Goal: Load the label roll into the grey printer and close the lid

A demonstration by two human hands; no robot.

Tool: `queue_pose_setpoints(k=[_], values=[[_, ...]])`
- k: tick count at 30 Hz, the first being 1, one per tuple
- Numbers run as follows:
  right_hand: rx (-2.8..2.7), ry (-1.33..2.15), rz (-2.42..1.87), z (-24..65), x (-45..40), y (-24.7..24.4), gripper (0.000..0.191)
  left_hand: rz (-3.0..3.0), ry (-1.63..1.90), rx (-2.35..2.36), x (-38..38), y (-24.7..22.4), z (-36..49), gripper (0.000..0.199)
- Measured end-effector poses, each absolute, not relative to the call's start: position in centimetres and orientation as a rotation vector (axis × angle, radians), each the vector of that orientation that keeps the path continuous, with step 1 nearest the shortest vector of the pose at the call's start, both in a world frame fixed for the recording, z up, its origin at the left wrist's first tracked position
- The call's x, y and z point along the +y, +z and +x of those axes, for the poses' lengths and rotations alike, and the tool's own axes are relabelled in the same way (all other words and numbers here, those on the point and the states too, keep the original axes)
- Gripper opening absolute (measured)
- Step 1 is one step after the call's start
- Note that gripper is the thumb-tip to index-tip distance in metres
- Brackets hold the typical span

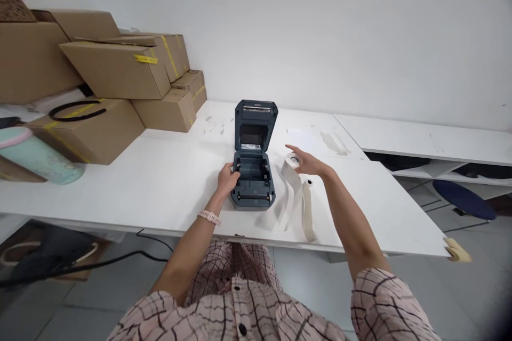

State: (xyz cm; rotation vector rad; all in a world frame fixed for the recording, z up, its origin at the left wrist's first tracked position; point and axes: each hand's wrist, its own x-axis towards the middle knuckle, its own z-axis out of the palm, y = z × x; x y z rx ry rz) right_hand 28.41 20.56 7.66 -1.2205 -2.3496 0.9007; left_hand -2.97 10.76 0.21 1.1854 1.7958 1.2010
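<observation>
A dark label printer (252, 178) sits on the white table with its lid (256, 122) raised, and its roll bay shows no roll inside. My left hand (228, 178) grips the printer's left side, thumb over the rim. To the right of the printer is a white label roll (291, 161) with a loose strip trailing toward the table's front edge. My right hand (306, 161) is at this roll, its fingers stretched out above and thumb low beside it; how firmly it touches is unclear. Closer to me lies a second, narrower roll (309, 184) with its strip unrolled.
Stacked cardboard boxes (116, 69) with yellow tape fill the left of the table (172, 186). A black band (76, 112) lies on one box, near a mint-green tumbler (44, 157). A blue stool (464, 198) stands at right. Brown tape (458, 250) covers the table's right corner.
</observation>
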Motion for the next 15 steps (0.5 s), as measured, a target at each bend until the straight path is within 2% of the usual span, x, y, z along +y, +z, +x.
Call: queue_pose_setpoints(k=[3, 7, 12, 15], values=[[-2.293, 0.931, -1.294, 28.3, 21.8, 5.1, 0.100, 1.193, 1.205, 1.796, 10.6, 0.2, -3.0, 0.044], [-2.108, 1.125, -1.259, 31.2, 20.3, 4.3, 0.103, 1.179, 1.206, 1.773, 10.4, 0.3, -3.0, 0.046], [-1.753, 1.297, -1.048, 36.8, 15.0, 2.4, 0.083, 1.129, 1.242, 1.737, 10.3, 0.2, -2.9, 0.047], [-1.709, 1.334, -1.206, 36.8, 13.0, 0.0, 0.081, 1.112, 1.263, 1.748, 10.4, 0.3, -2.8, 0.044]])
